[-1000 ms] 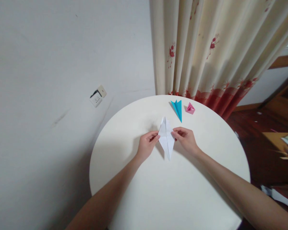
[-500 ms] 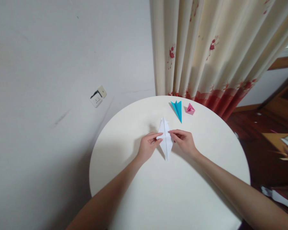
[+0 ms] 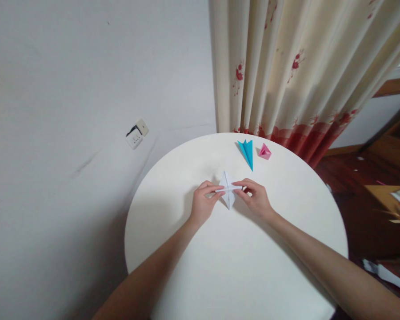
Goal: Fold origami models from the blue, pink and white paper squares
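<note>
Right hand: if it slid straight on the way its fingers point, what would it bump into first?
The right hand points leftward across the white folded paper it pinches; just past that, it would likely meet the left hand fingertips, which hold the paper's other side.

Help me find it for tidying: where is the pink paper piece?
The pink paper piece lies at the table's far edge, right of the blue folded paper.

White folded paper (image 3: 228, 189) pinched between left hand (image 3: 203, 205) and right hand (image 3: 257, 198) on round table (image 3: 240, 266)
</note>
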